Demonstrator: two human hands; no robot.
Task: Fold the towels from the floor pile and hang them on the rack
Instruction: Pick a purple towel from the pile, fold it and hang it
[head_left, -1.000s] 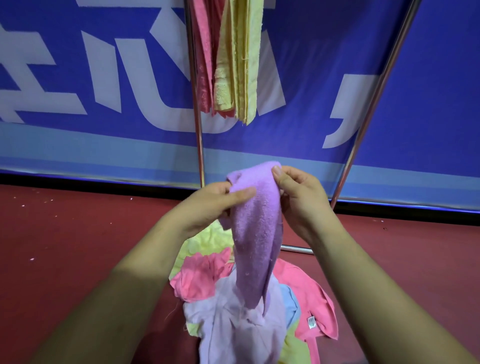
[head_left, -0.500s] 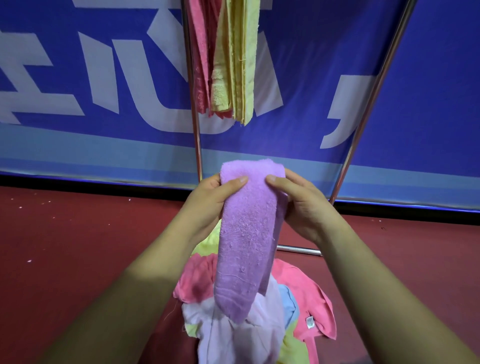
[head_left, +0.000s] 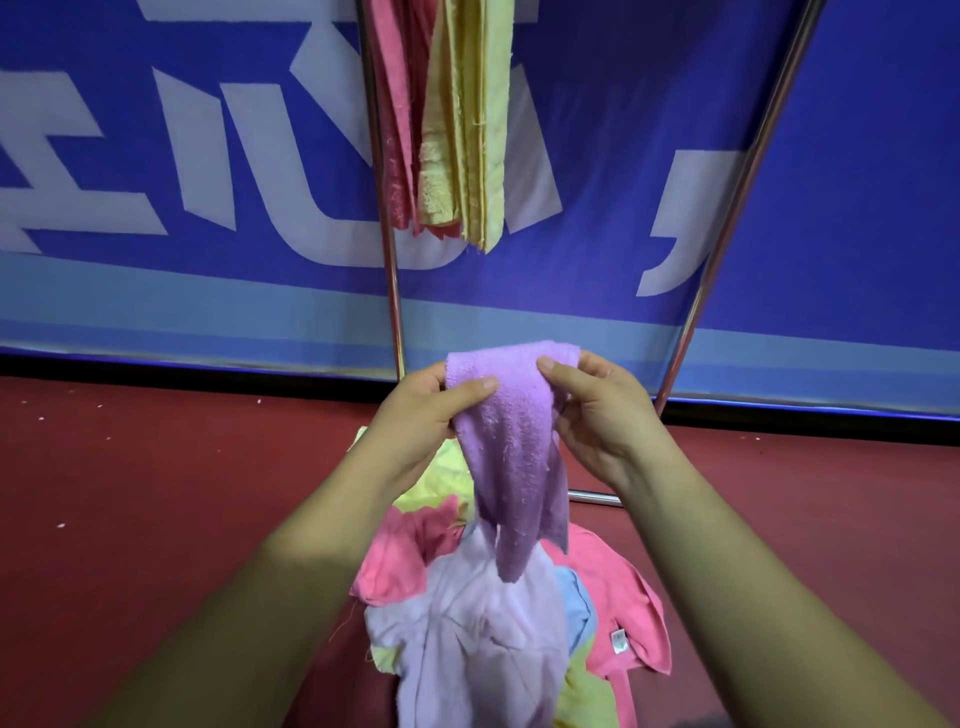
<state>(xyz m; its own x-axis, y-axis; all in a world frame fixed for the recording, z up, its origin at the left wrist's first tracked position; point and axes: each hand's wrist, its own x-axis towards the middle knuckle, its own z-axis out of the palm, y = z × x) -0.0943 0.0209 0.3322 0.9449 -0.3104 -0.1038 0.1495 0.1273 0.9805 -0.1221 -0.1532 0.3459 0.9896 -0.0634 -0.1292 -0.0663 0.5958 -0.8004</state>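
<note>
A purple towel (head_left: 514, 447) hangs folded in a long strip in front of me. My left hand (head_left: 421, 415) pinches its top left edge with thumb on the front. My right hand (head_left: 597, 410) pinches the top right edge. Below it lies the floor pile (head_left: 467, 639) of pale lilac, pink, yellow and blue towels. Above, a pink towel (head_left: 395, 114) and a yellow towel (head_left: 472, 119) hang from the metal rack (head_left: 387, 249), whose top bar is out of view.
A blue banner (head_left: 156, 182) with white lettering stands behind the rack. The rack's slanted right leg (head_left: 727, 202) and low bar (head_left: 592, 498) sit on the dark red floor (head_left: 156, 493).
The purple towel went from a bunched strip to a flatter fold held at both top corners; its hanging end narrowed and swung. Both hands stayed at about the same height.
</note>
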